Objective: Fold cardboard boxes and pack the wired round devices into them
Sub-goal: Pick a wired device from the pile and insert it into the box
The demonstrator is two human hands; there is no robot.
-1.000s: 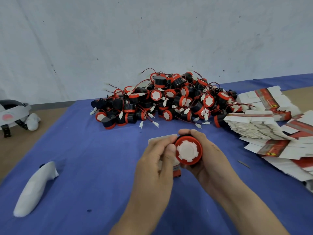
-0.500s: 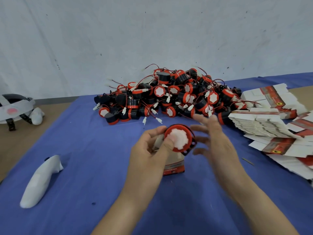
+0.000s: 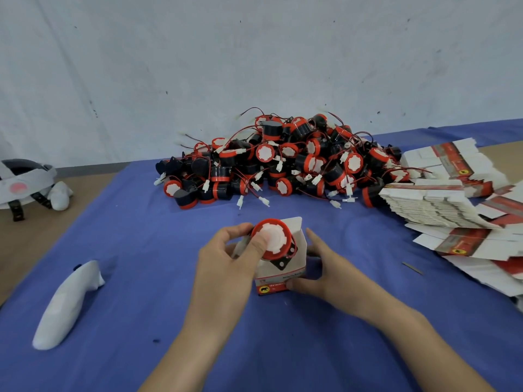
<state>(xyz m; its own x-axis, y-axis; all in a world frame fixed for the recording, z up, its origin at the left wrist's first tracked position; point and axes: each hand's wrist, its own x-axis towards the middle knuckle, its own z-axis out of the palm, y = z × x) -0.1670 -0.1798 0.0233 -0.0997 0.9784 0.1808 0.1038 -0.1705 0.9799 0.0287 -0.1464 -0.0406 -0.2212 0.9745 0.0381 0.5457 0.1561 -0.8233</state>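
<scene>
1. A round red-and-white device (image 3: 272,241) is pinched in the grip of the left hand (image 3: 226,267), thumb on its white face and fingers curled behind the red rim, at the open top of a small cardboard box (image 3: 283,274).
2. The box is steadied by the right hand (image 3: 325,274), fingers spread along its right wall and thumb at its lower front corner; the hand is wrapped about the carton rather than clenched.
3. The device is seen partly sunk into the box mouth, its black bracket (image 3: 281,263) showing against the carton's front; how deep the body sits cannot be told, as it is hidden by the carton.
4. The box is stood upright on the blue cloth (image 3: 158,250) covering the tabletop, with one white flap (image 3: 294,223) raised behind the device.
5. A large pile of like devices (image 3: 283,162), black bodies with red rims and red wires ending in white plugs, is heaped on the far side of the cloth, well apart from the hands.
6. Flat unfolded cartons (image 3: 441,205), white with red bands, are stacked and fanned at the right edge, just beside the pile.
7. A white handheld controller (image 3: 66,305) is laid on the cloth at the left, and a white headset (image 3: 24,183) is rested on the bare brown tabletop (image 3: 31,239) beyond it.
8. A pale, marked wall (image 3: 254,58) fills the background.
</scene>
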